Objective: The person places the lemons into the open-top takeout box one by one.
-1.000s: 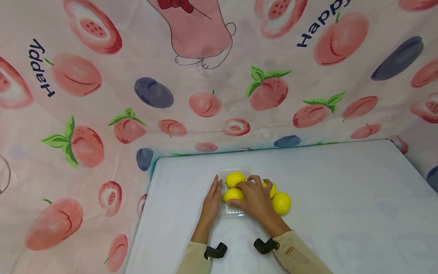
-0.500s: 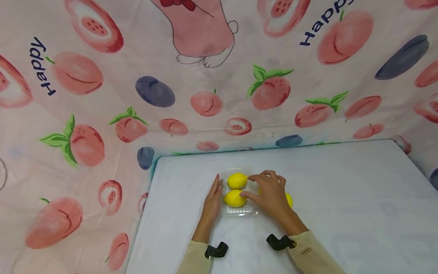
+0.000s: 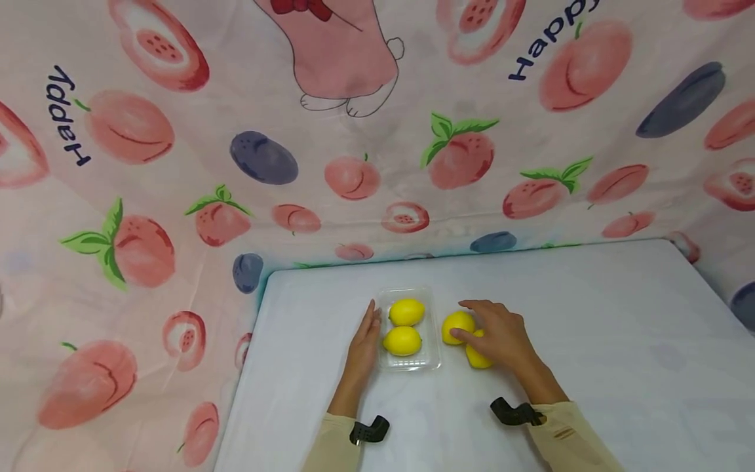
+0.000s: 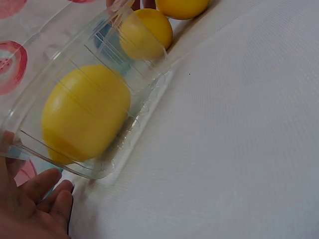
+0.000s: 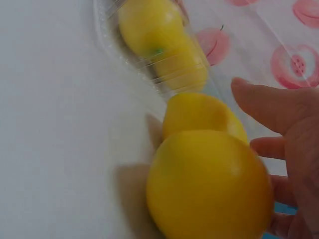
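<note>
Beside clear tray (image 3: pixel 435 357): two smooth yellow lemons (image 3: pixel 457 326).

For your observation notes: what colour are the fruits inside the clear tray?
Bright yellow lemons in the tray; clearest in the head view.

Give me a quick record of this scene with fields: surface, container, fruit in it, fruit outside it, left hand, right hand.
surface: white table, fruit-print cloth behind and to the left
container: clear plastic tray, flat on the table
fruit in tray: two lemons, one behind the other
fruit outside tray: two loose lemons on the table just right of the tray
left hand: fingers straight, resting against the tray's left side
right hand: curled over the two loose lemons, touching them
</note>
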`<action>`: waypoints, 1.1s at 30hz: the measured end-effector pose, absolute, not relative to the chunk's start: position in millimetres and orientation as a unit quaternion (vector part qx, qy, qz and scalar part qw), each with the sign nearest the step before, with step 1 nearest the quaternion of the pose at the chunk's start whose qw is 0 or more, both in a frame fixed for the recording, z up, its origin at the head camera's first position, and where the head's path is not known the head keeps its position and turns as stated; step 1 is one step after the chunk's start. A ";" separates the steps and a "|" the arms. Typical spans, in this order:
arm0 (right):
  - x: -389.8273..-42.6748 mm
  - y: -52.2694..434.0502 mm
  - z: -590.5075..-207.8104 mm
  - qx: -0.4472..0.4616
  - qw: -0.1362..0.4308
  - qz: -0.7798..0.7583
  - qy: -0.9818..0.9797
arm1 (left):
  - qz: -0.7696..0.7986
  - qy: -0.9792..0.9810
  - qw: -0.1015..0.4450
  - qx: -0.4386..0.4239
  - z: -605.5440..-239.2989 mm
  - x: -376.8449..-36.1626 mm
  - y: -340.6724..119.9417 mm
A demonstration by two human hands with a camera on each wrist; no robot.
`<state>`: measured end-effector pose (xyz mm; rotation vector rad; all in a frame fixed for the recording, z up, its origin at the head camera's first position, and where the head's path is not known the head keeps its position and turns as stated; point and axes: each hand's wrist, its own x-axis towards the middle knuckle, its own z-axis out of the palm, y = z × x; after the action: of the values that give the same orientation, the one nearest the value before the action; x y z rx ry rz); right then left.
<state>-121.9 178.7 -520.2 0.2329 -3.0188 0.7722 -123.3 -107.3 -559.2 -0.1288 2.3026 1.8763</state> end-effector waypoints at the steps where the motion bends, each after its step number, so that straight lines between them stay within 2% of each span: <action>1: -121.5 180.2 -523.9 0.074 0.008 0.247 -0.966 | 0.628 0.772 0.085 -0.043 -559.1 -122.9 -107.1; 11: -119.3 180.0 -536.0 0.071 0.014 0.245 -0.967 | 0.634 0.766 0.092 -0.052 -561.6 -121.3 -108.5; 33: -114.5 178.8 -523.6 0.028 0.058 0.334 -0.940 | 0.631 0.770 0.087 -0.049 -560.4 -124.8 -108.1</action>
<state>-114.5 178.8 -523.6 0.0837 -2.8494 1.0122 -124.8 -108.1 -560.4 -0.1470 2.2922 1.8787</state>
